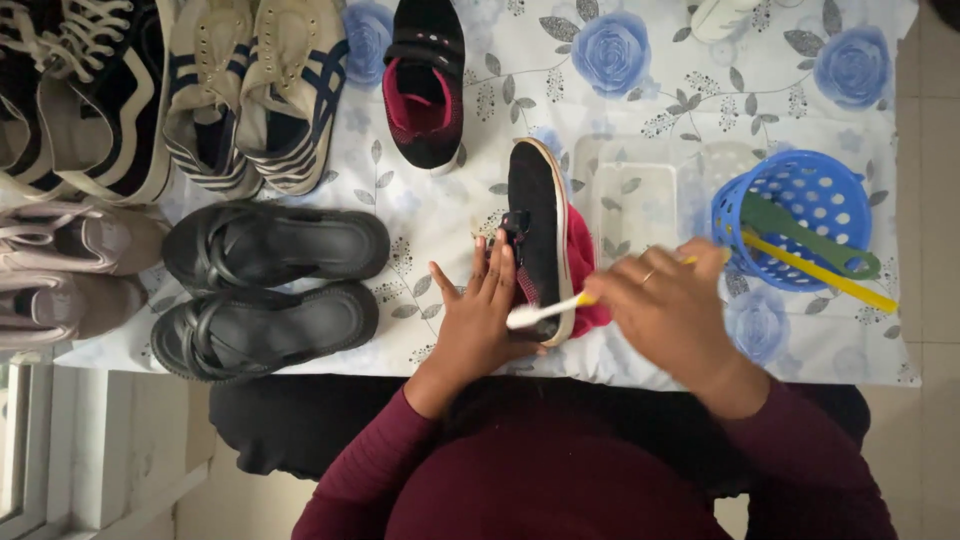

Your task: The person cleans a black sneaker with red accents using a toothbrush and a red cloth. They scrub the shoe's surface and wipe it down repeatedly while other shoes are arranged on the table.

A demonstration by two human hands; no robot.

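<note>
I am pinning the black fabric shoe with pink lining [537, 215] under my left hand [478, 312], its long axis running away from me; my right hand [668, 305] is gripping the yellow-handled toothbrush [545, 312], bristles touching the sole edge just beside my left fingertips.

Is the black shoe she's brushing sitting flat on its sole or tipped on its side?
Tipped on its side: the black shoe shows its white sole edge, steadied by the left hand while the right hand holds the toothbrush.
</note>
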